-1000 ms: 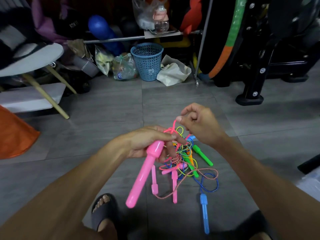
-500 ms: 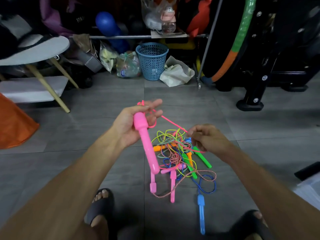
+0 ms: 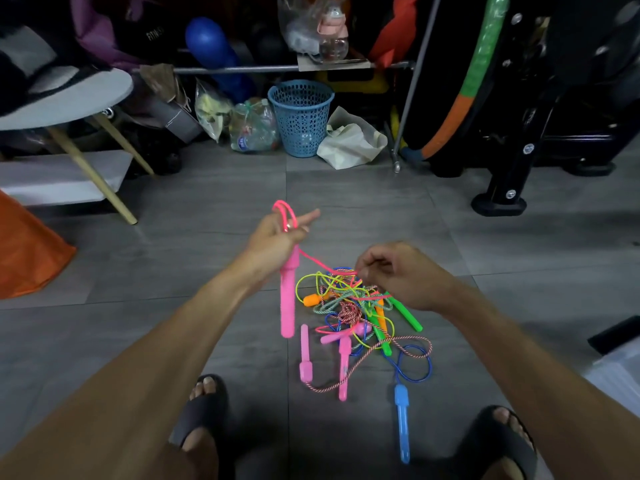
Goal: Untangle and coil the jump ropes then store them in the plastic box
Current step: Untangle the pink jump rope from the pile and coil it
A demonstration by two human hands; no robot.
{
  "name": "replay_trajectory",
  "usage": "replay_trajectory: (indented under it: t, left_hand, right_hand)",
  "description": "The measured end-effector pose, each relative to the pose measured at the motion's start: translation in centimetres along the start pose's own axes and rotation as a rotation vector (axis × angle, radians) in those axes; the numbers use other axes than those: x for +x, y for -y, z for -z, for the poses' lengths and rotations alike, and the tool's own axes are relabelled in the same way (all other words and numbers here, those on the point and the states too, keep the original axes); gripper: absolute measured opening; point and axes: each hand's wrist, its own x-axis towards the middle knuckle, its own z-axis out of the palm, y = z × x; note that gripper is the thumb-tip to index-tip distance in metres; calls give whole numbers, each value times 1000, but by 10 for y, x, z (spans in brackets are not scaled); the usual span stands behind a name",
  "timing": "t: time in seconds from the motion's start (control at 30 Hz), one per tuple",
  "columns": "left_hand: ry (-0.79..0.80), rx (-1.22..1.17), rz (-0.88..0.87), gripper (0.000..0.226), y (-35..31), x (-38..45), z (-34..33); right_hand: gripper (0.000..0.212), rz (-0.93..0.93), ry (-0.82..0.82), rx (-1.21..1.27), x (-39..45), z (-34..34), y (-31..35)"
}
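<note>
- The left hand (image 3: 277, 237) is raised above the grey tiled floor (image 3: 207, 271), its fingers curled round the top of a big pink handle (image 3: 288, 299) that hangs straight down from the palm.
- A loop of pink cord (image 3: 287, 211) stands up over the left hand's knuckles, and the forefinger points forward, away from the others.
- From the left hand the pink cord runs taut, down and to the right, to the right hand (image 3: 401, 275).
- The right hand hovers just over the tangle of jump ropes (image 3: 353, 306), its thumb and fingertips pinched together on the pink cord where it enters the heap.
- The tangle lies on the floor between the two arms: yellow, green, blue and red-and-white twisted cords knotted over one another.
- Handles stick out of the heap: an orange handle (image 3: 311, 300), a green handle (image 3: 408, 315), two small pink handles (image 3: 305, 355) pointing toward the feet, and a blue handle (image 3: 401, 420) nearest the right foot.
- Black sandals (image 3: 201, 410) show at the bottom edge, one on each side of the ropes.
- Far back, against the clutter, stands a blue perforated basket (image 3: 301, 116) with a crumpled white bag (image 3: 349, 143) just beside it.
- An orange cone (image 3: 27, 251) sits at the left edge.
- The corner of a pale plastic box (image 3: 620, 375) shows at the right edge, well apart from the ropes.
</note>
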Motion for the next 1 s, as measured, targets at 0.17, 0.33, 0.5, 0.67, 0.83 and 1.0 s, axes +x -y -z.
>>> replay_trajectory:
  t: [0.17,0.33,0.5,0.67,0.83,1.0]
  left_hand:
    - [52,10,1,24,-1,-4,-27]
    - [286,113,90,28,0,-10,-34]
    - [533,18,159,24,-9,-15,-29]
    - [722,-188,247,15,-12,-11,-13]
    - [611,-402,271,16,-11,-11,-5]
    - [561,-591,264,22,-12,-14,-2]
  right_hand:
    - [27,30,59,69,3,-6,8]
    - [18,103,-200,216,8,4,12]
    - [25,93,-200,233,12,15,2]
    - [38,32,-162,224,13,25,-6]
    - [16,-54,-45,273,12,30,-24]
    - [9,-64,-173,273,14,24,-33]
